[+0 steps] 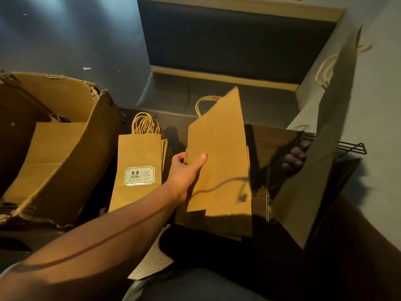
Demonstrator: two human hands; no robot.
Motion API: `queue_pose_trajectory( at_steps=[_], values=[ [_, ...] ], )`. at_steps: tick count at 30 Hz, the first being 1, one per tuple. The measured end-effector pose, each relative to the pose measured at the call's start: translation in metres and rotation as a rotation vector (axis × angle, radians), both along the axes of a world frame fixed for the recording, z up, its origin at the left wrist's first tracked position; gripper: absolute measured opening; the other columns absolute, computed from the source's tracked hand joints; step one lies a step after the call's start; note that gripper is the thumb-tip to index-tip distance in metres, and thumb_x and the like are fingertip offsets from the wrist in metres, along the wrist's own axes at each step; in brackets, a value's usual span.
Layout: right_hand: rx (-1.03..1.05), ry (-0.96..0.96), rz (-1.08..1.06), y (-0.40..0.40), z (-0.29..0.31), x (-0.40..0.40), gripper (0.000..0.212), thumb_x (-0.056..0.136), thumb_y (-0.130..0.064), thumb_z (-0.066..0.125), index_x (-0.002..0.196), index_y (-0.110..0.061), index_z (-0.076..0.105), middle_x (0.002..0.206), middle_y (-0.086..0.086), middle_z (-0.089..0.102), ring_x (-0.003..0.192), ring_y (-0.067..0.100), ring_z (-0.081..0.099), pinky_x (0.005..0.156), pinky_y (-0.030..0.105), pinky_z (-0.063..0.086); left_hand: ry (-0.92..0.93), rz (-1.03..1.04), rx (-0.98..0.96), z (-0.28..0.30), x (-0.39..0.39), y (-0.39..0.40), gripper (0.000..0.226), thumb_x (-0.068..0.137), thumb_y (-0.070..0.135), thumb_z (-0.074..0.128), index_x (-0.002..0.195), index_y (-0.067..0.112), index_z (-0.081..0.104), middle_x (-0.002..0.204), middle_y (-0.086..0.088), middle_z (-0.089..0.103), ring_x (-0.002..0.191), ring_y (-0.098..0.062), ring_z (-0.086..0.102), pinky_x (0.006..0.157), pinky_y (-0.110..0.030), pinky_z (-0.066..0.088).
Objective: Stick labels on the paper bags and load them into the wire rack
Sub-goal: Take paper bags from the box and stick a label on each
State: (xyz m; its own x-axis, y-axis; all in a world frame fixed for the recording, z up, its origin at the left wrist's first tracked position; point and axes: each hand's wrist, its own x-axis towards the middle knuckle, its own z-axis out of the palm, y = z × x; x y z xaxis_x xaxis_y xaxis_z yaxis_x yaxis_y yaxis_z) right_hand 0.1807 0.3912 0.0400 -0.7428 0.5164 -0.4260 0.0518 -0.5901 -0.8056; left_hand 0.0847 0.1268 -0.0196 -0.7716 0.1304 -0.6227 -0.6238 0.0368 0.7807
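Note:
My left hand grips the left edge of a flat, unlabelled brown paper bag, thumb on its face, lifted off a pile of bags beneath. My right hand holds another brown bag tilted up at the right, fingers curled round its left edge, its twine handles up top. A stack of bags lies left of centre; the top one carries a green-and-white label reading 9.9. The black wire rack pokes out behind the right bag, mostly hidden.
A torn cardboard box at the left holds more brown bags. A dark padded bench with a wooden edge runs across the back. A grey wall rises at the right. My lap fills the bottom.

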Motion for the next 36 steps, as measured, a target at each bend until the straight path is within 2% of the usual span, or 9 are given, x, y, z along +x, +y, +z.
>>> queue_pose_trajectory(
  at_steps=[3,8,12,16,20,27,31,33,36],
  values=[
    [0.063,-0.056,0.053,-0.009,0.003,0.005,0.034,0.072,-0.032,0.072,0.1,-0.015,0.065,0.084,0.002,0.065,0.069,0.016,0.066,0.067,0.037,0.055,0.135,-0.041,-0.292,-0.018,0.008,-0.003,0.073,0.085,0.021,0.078,0.145,0.019,0.037,0.136,-0.004,0.054,0.124,-0.022,0.054,0.106,-0.038,0.046],
    [0.027,-0.193,0.011,-0.023,-0.013,0.005,0.037,0.09,-0.03,0.054,0.118,-0.009,0.067,0.125,0.02,0.063,0.11,0.038,0.065,0.094,0.056,0.051,0.093,-0.342,-0.504,-0.048,0.011,-0.015,0.061,0.093,0.017,0.068,0.149,0.019,0.042,0.142,-0.007,0.055,0.128,-0.025,0.055,0.104,-0.036,0.049],
    [0.062,-0.273,0.07,-0.033,-0.024,0.001,0.028,0.101,-0.022,0.043,0.117,-0.018,0.066,0.113,0.01,0.07,0.102,0.03,0.069,0.088,0.053,0.054,0.018,-0.207,-0.367,-0.052,0.011,-0.019,0.047,0.105,0.038,0.045,0.144,0.013,0.049,0.136,-0.01,0.06,0.126,-0.028,0.055,0.11,-0.044,0.043],
    [0.183,-0.44,0.195,-0.047,-0.055,-0.013,0.034,0.098,-0.017,0.05,0.132,-0.019,0.057,0.12,0.01,0.066,0.105,0.029,0.065,0.093,0.05,0.052,-0.067,-0.083,-0.238,-0.045,0.006,-0.019,0.058,0.106,0.049,0.022,0.101,0.014,0.067,0.105,-0.012,0.071,0.105,-0.031,0.064,0.103,-0.044,0.045],
    [0.338,-0.632,0.42,-0.053,-0.116,-0.015,0.043,0.086,-0.025,0.063,0.128,-0.025,0.058,0.121,0.009,0.067,0.102,0.029,0.066,0.091,0.055,0.053,-0.233,0.038,-0.126,-0.044,0.007,-0.021,0.049,0.104,0.056,0.028,0.087,0.024,0.06,0.101,-0.009,0.07,0.097,-0.027,0.064,0.09,-0.039,0.05],
    [0.483,-0.848,0.46,-0.071,-0.129,-0.009,0.055,0.098,-0.018,0.055,0.148,-0.01,0.035,0.139,0.011,0.051,0.124,0.032,0.05,0.101,0.042,0.04,-0.166,-0.226,-0.295,-0.061,0.017,-0.024,0.053,0.101,0.031,0.053,0.15,0.018,0.039,0.114,-0.004,0.063,0.106,-0.025,0.064,0.102,-0.039,0.05],
    [0.506,-0.999,0.509,-0.075,-0.14,-0.001,0.034,0.094,-0.014,0.055,0.127,-0.006,0.055,0.103,0.008,0.058,0.091,0.026,0.054,0.085,0.034,0.046,-0.199,-0.325,-0.295,-0.074,0.021,-0.021,0.074,0.098,0.027,0.058,0.159,0.017,0.017,0.118,-0.013,0.064,0.101,-0.023,0.061,0.093,-0.036,0.05],
    [0.554,-0.957,0.592,-0.075,-0.146,-0.001,0.039,0.092,-0.012,0.058,0.131,-0.015,0.058,0.106,0.004,0.063,0.094,0.023,0.057,0.082,0.029,0.044,-0.169,-0.416,-0.326,-0.071,0.025,-0.018,0.073,0.099,0.025,0.056,0.159,0.016,0.016,0.112,-0.006,0.062,0.096,-0.02,0.06,0.089,-0.034,0.051],
    [0.587,-0.9,0.697,-0.074,-0.144,-0.002,0.068,0.092,-0.012,0.061,0.151,-0.033,0.035,0.127,0.0,0.061,0.099,0.017,0.054,0.082,0.027,0.04,-0.069,-0.556,-0.488,-0.071,0.028,-0.016,0.075,0.091,0.042,0.057,0.156,0.025,0.024,0.151,-0.002,0.041,0.126,-0.024,0.052,0.102,-0.03,0.043]
  ],
)
